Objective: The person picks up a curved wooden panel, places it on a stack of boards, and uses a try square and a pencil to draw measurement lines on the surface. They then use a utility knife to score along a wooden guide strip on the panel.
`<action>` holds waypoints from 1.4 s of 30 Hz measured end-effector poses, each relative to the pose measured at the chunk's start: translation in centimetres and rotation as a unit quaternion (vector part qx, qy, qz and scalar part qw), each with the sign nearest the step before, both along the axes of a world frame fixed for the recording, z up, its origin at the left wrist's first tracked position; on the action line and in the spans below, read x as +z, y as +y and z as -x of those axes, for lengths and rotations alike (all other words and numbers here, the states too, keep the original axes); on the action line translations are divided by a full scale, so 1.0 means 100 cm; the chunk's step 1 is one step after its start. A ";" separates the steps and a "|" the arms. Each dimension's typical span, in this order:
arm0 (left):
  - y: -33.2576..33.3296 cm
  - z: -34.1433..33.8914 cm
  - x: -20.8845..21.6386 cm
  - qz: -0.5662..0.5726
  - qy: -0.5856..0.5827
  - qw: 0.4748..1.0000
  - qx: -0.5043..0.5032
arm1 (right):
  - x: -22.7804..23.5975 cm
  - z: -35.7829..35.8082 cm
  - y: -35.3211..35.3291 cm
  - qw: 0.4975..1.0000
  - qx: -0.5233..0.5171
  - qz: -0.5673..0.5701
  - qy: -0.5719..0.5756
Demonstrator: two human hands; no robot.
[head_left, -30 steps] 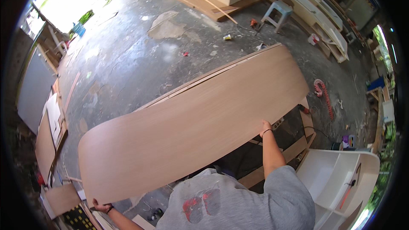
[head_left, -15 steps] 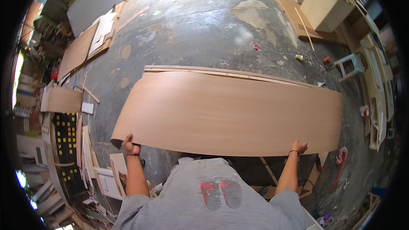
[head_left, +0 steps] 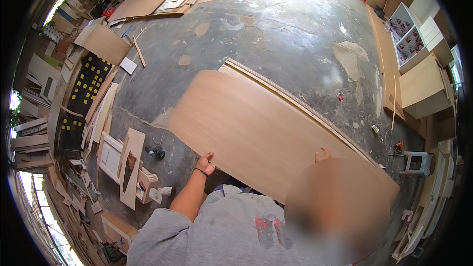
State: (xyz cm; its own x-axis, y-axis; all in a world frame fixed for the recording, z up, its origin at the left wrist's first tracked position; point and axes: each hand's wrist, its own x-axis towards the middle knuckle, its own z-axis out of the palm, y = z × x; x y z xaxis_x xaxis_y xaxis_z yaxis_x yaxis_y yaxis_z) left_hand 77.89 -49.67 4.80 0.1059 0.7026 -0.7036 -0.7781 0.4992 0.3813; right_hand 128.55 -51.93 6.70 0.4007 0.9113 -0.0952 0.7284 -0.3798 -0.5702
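Observation:
A long, thin wood veneer sheet [head_left: 246,120] lies slantwise in front of me, its far left end curving over. Beneath its far edge are the straight edges of a stack of boards [head_left: 295,103]. My left hand [head_left: 206,163] grips the sheet's near edge, thumb on top and the other fingers underneath. Over the sheet's right part is my right hand [head_left: 322,154], fingers apart against its face. A round blurred patch covers the right wrist, forearm and the nearby part of the sheet.
Left of me, a cordless drill [head_left: 155,151] stands on the concrete floor [head_left: 276,34] near a leaning board [head_left: 132,167] and wood offcuts. At right are a light blue stool [head_left: 417,164] and a pale cabinet [head_left: 426,88]. Flat panels [head_left: 148,2] lie at far left.
My view has turned, so the sheet now slants down to the right. The right hand has gone from the near edge onto the sheet's face. The left hand still holds the near edge.

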 end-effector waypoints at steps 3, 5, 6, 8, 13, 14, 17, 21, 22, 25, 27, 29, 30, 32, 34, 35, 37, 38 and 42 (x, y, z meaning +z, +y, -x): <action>0.002 0.003 -0.014 0.042 0.015 0.999 -0.015 | 0.003 0.040 0.061 0.996 0.070 0.059 0.003; 0.003 0.008 -0.019 0.063 0.050 0.995 -0.055 | 0.007 0.061 0.096 0.989 0.097 0.111 0.024; 0.007 0.014 -0.022 0.073 0.048 0.996 -0.029 | 0.005 0.071 0.114 0.987 0.112 0.114 0.012; 0.014 0.031 -0.026 0.103 0.013 0.995 -0.005 | 0.001 0.090 0.144 0.982 0.140 0.124 -0.015; 0.061 0.115 -0.044 0.132 0.086 0.971 0.178 | -0.019 0.112 0.186 0.971 0.150 0.148 -0.117; 0.072 0.136 -0.048 0.122 0.124 0.969 0.175 | -0.020 0.114 0.189 0.966 0.148 0.154 -0.148; 0.106 0.193 -0.067 0.102 0.161 0.971 0.146 | -0.016 0.112 0.193 0.958 0.150 0.182 -0.166; 0.117 0.202 -0.089 0.022 0.224 0.970 0.092 | -0.004 0.100 0.205 0.960 0.137 0.193 -0.148; 0.116 0.197 -0.088 0.054 0.255 0.961 0.096 | -0.002 0.096 0.208 0.962 0.123 0.201 -0.139; 0.103 0.169 -0.067 -0.024 0.244 0.965 0.095 | 0.000 0.072 0.202 0.965 0.095 0.205 -0.129; 0.092 0.144 -0.050 0.003 0.265 0.962 0.070 | -0.003 0.053 0.191 0.964 0.086 0.211 -0.135; 0.077 0.117 -0.036 0.041 0.285 0.956 0.048 | -0.005 0.030 0.172 0.959 0.084 0.229 -0.146; 0.071 0.101 -0.033 0.061 0.293 0.954 0.032 | -0.005 0.017 0.164 0.954 0.076 0.250 -0.145; 0.060 0.074 -0.029 0.086 0.297 0.951 0.001 | -0.006 -0.007 0.147 0.948 0.053 0.276 -0.151; 0.052 0.048 -0.028 0.095 0.294 0.951 -0.036 | -0.006 -0.028 0.133 0.943 0.019 0.289 -0.163; 0.049 0.037 -0.028 0.098 0.296 0.949 -0.053 | -0.006 -0.036 0.129 0.941 0.003 0.294 -0.168; 0.042 0.022 -0.024 0.118 0.311 0.940 -0.075 | -0.006 -0.043 0.125 0.942 -0.030 0.298 -0.151; 0.040 0.014 -0.023 0.129 0.318 0.936 -0.080 | -0.006 -0.044 0.125 0.943 -0.049 0.297 -0.144; 0.035 -0.001 -0.020 0.136 0.307 0.931 -0.143 | -0.006 -0.022 0.130 0.962 -0.017 0.234 -0.142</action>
